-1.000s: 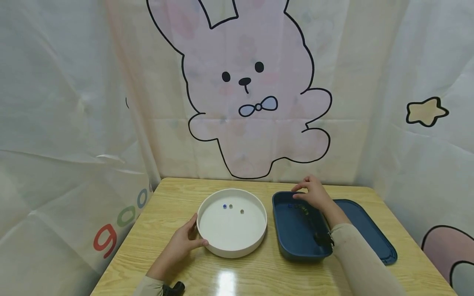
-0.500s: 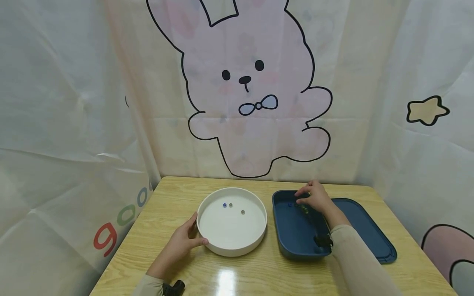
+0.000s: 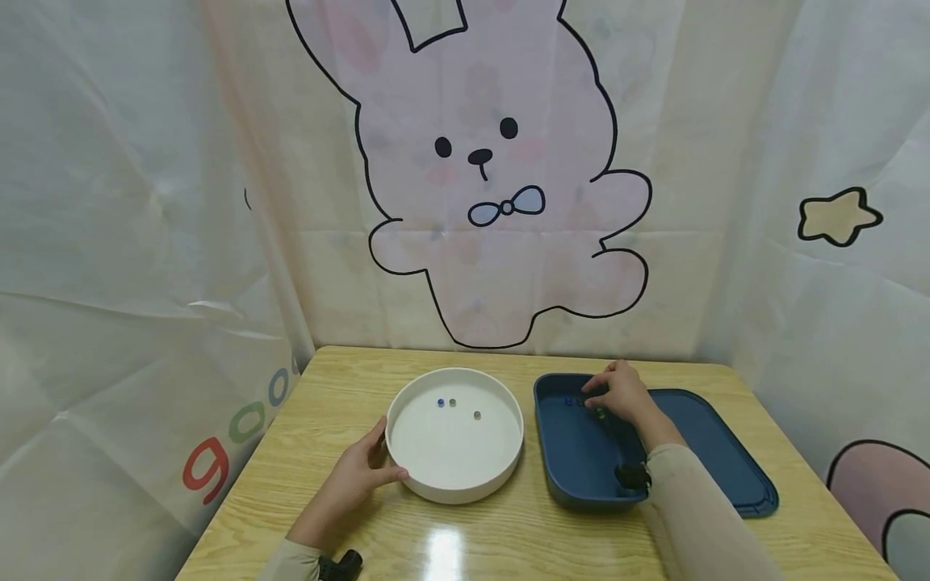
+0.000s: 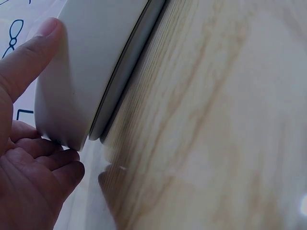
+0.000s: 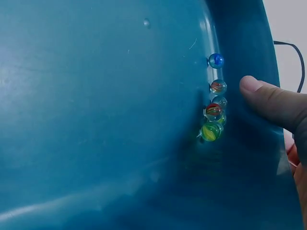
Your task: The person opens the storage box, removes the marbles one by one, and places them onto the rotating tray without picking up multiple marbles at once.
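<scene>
My left hand [image 3: 356,468] steadies a round white tray [image 3: 454,476] by its left side. The left wrist view shows the thumb [image 4: 38,48] lying along the tray's outer wall and the other fingers [image 4: 53,158] curled against its edge. Three small marbles [image 3: 477,415], one of them blue, lie in the tray. Over the far end of a deep blue box [image 3: 581,468] is my right hand [image 3: 621,395], thumb and fingertips apart. Inside the box, several glass marbles [image 5: 214,112] line up along the bottom of one wall, close to the right thumb [image 5: 268,98]; the fingers are partly hidden there.
A flat blue lid [image 3: 715,452] lies on the wooden table [image 3: 407,541] at the right, partly behind the box and arm. Right behind the table's far edge hangs a curtain [image 3: 494,282] with a bunny print. Curtains also stand at both sides.
My right hand has moved slightly right and nearer from the box's far rim, lowering toward the marbles. A marble in the tray has shifted slightly right. My left hand stays put.
</scene>
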Demonstrator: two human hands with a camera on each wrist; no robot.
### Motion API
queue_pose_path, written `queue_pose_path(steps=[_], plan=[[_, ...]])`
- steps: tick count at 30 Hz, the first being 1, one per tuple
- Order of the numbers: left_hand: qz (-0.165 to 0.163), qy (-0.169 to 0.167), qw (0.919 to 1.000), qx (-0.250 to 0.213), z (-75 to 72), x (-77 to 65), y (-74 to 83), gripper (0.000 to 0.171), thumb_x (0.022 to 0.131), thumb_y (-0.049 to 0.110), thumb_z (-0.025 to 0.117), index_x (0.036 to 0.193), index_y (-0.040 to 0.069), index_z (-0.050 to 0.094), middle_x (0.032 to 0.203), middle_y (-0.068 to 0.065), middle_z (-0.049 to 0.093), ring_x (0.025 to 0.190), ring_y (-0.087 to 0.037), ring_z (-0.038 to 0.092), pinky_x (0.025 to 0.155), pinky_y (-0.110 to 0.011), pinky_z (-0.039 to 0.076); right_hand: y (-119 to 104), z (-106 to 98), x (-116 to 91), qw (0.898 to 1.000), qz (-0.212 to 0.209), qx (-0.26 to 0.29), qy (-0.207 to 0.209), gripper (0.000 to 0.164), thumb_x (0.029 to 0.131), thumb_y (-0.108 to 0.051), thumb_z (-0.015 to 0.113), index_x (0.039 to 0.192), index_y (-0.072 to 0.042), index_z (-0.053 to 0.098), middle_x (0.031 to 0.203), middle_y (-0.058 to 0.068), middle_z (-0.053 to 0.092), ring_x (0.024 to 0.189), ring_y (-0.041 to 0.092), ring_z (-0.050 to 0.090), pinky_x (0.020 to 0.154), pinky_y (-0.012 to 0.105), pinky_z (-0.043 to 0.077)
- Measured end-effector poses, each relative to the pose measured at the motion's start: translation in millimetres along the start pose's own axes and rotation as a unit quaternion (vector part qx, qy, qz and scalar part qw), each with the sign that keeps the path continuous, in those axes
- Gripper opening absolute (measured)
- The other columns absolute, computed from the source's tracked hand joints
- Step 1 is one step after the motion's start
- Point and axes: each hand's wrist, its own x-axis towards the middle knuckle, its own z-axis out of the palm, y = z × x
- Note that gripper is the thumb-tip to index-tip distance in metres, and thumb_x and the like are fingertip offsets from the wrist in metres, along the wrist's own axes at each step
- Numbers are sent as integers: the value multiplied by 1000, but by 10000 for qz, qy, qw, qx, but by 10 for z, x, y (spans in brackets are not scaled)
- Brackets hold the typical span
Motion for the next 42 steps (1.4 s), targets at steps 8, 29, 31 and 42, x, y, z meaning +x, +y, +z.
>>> queue_pose_path(steps=[8,29,31,42], plan=[[109,62,9998,174,7,-13,11,114,77,31,91,162,1,21,167,-17,23,153,-34,27,121,-49,31,-8,5,-36,9996,108,-266,17,24,81,-21,88,103,-15,82,127,28,47,110,41,45,87,58,48],[32,16,10000,-38,2,-24,13,114,77,31,91,163,6,21,168,-11,22,153,-26,28,122,-42,30,57,98,-48,9962,313,-750,-314,20,78,-25,90,96,-21,82,128,29,48,116,49,47,84,60,49],[47,2,10000,-46,-2,-27,9,115,76,33,91,163,6,21,168,-11,22,153,-26,27,122,-42,30,42,84,-54,9959,250,-804,-340,17,78,-25,90,93,-23,82,126,29,49,115,49,48,82,59,49],[77,-53,9999,-94,-11,-23,-15,116,77,35,91,163,5,19,168,-12,22,153,-25,26,122,-42,30,44,85,-69,9979,240,-587,-110,9,81,-25,88,85,-23,80,119,24,48,108,42,45,80,53,44]])
